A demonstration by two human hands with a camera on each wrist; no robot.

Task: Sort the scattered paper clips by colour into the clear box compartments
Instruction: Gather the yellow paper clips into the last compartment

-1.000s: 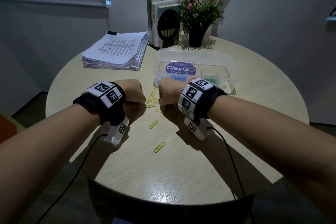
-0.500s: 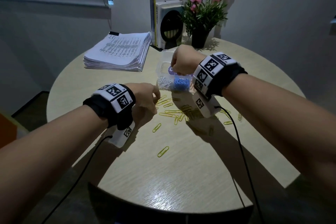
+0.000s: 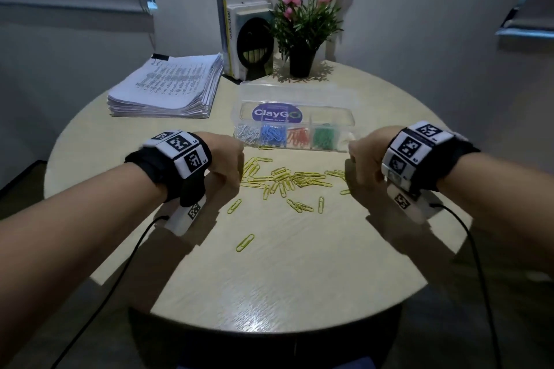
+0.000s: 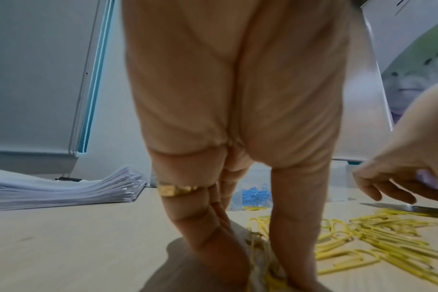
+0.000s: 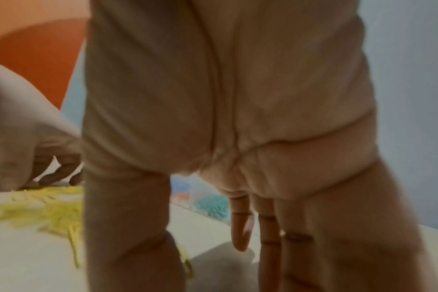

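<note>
Many yellow paper clips (image 3: 293, 178) lie scattered on the round table (image 3: 269, 278), in front of the clear box (image 3: 347, 124). Its compartments hold silver, blue (image 3: 272, 135), orange and green (image 3: 325, 136) clips; the rightmost one looks bare. My left hand (image 3: 227, 163) is at the pile's left edge. In the left wrist view its thumb and fingers (image 4: 260, 272) point down and pinch yellow clips (image 4: 363, 247) against the table. My right hand (image 3: 361, 165) is at the pile's right edge. Its straight fingers (image 5: 193, 266) reach down to the table, spread apart and holding nothing.
A thick stack of printed paper (image 3: 168, 90) lies at the back left. Books (image 3: 242, 39) and a potted plant with pink flowers (image 3: 302, 33) stand behind the box. One yellow clip (image 3: 245, 243) lies alone nearer the front edge. Cables trail from both wrists.
My right hand has come back from the box's left end, down to the right side of the yellow pile. The left hand stays at the pile's left edge.
</note>
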